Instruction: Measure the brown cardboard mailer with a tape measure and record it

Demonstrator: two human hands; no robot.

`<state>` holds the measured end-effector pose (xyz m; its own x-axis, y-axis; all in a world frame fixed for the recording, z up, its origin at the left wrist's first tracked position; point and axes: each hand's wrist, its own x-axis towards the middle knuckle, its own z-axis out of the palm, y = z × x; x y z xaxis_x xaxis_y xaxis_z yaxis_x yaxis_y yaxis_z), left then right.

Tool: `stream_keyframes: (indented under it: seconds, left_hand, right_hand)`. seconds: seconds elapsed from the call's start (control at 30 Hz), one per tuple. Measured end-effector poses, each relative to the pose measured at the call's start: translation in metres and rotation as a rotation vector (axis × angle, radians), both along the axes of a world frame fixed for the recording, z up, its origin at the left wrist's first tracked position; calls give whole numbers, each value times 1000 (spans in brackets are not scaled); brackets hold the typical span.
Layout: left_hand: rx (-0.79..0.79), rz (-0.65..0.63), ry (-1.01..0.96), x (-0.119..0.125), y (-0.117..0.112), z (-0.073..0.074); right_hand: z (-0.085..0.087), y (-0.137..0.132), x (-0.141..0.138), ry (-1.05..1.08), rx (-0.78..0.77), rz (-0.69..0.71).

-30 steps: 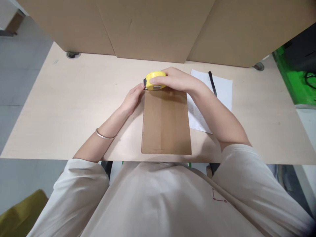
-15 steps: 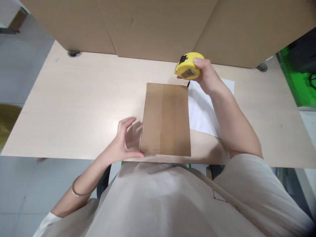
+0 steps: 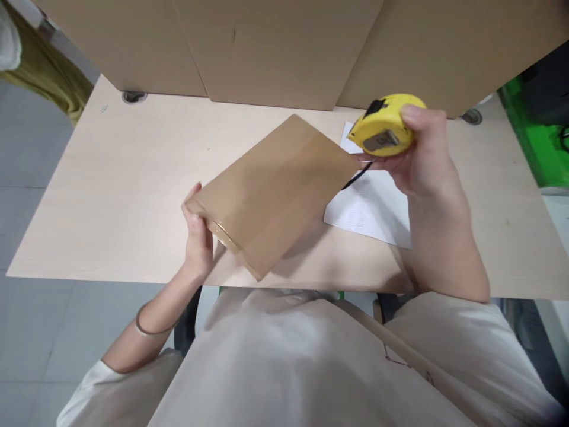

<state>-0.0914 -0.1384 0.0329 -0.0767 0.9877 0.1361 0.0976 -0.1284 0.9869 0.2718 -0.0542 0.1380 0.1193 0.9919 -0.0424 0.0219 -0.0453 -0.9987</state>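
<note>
A flat brown cardboard box (image 3: 275, 190) is turned at a slant and tilted above the table. My left hand (image 3: 198, 237) is closed on its near left corner, thumb on the side. Shiny tape shows along the box's near short edge. My right hand (image 3: 422, 142) grips a yellow tape measure (image 3: 391, 124) with a black button. Some fingers of that hand reach to the box's right corner; whether they bear on it I cannot tell. Below the tape measure hangs a dark strap (image 3: 358, 176). Under my right forearm lies a white printed sheet (image 3: 368, 207).
The pale wooden table (image 3: 111, 196) carries all this. Tall cardboard panels (image 3: 275, 53) stand along its back edge. Cable holes (image 3: 134, 96) sit at the back corners. At the upper left a person in olive trousers (image 3: 48, 65) stands by the table.
My left hand has taken hold of the box, which has been lifted and rotated clockwise. My right hand has moved right with the tape measure. A person has come into view at upper left.
</note>
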Motion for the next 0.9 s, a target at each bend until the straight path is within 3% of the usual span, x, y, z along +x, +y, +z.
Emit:
stream_keyframes:
  seconds: [0.1,0.23,0.37,0.5,0.6,0.7,0.8,0.9]
  left_hand:
    - [-37,-8,-209,10,42,19]
    - [-291,-207,-294,27,90,36]
    - [-487,-374,-272,39,113,26]
    - [-497,-396,-243,46,118,8]
    - [-409,-331,-222,45,120,-1]
    - [-320,-361,-186,41,123,-8]
    - [-272,-410,-197,40,124,-13]
    - [-227,-380,-254,41,124,-14]
  right_hand:
    - [8,-39,1,-1,13,-78]
    - [13,-89,8,7,-56,-200]
    - [8,-125,16,18,-91,-294]
    - [-9,-144,16,98,-184,-341]
    - [-24,-146,21,70,-294,-271]
    - [-28,-136,33,-94,-253,-237]
    - [-17,-108,32,-190,-159,-104]
    - [0,-63,1,-179,-148,124]
